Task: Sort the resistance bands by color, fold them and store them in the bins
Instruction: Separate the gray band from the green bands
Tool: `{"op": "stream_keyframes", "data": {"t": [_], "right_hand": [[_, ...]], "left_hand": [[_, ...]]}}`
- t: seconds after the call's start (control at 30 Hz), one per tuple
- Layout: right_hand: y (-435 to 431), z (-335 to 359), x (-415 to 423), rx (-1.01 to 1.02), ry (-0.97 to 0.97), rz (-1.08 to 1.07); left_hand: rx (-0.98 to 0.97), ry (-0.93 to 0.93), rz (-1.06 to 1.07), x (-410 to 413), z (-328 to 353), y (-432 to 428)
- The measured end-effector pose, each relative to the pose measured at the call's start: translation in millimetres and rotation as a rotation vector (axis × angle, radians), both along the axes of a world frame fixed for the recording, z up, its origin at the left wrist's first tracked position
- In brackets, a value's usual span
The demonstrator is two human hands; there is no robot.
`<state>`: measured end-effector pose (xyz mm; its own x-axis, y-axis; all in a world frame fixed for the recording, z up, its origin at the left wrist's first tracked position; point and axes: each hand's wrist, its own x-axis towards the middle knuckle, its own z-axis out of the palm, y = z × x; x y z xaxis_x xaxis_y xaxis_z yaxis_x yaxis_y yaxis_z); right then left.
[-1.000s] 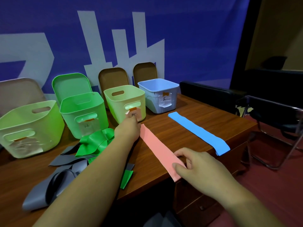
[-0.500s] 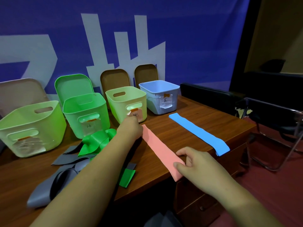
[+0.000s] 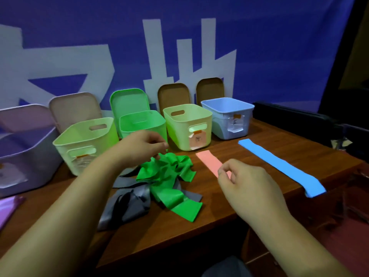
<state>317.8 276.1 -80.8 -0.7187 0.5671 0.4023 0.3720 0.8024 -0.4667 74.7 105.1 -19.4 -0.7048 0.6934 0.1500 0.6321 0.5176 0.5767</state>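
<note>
Five bins stand in a row along the back of the table (image 3: 229,152): first bin (image 3: 24,148) at the left, then second bin (image 3: 83,140), third bin (image 3: 143,120), fourth bin (image 3: 187,120) and fifth bin (image 3: 227,114) at the right, with lids (image 3: 172,94) propped upright behind them. A heap of bands (image 3: 165,176) lies before the second and third bins, a short band (image 3: 209,161) lies flat just right of it before the fourth bin, and a long band (image 3: 279,164) runs from before the fifth bin to the table's near edge, its end hanging over. A stray band (image 3: 8,206) lies far left, before the first bin.
</note>
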Motion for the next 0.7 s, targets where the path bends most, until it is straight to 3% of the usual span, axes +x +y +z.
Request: {"op": "stream_keyframes", "data": {"t": [0.1, 0.27, 0.37, 0.5, 0.7], "right_hand": [[-18.9, 7.1, -19.2, -0.009, 0.004, 0.054], [-48.0, 8.3, -66.4, -0.151, -0.018, 0.296], [-63.2, 7.4, -100.2, -0.109, -0.011, 0.39], [-80.8, 15.4, -144.5, -0.098, -0.047, 0.522], [-112.3, 20.4, -220.8, 0.075, -0.174, 0.666]], "left_hand": [[0.094, -0.005, 0.106, -18.6, -11.2, -47.9], [0.09, 0.196, 0.258, -40.6, -43.2, -98.1], [0.061, 0.156, 0.224, -44.7, -67.5, -108.7], [-0.131, 0.16, 0.167, -55.8, -93.7, -109.3], [-0.017, 0.214, 0.228, -64.4, -109.5, -111.0]]}}
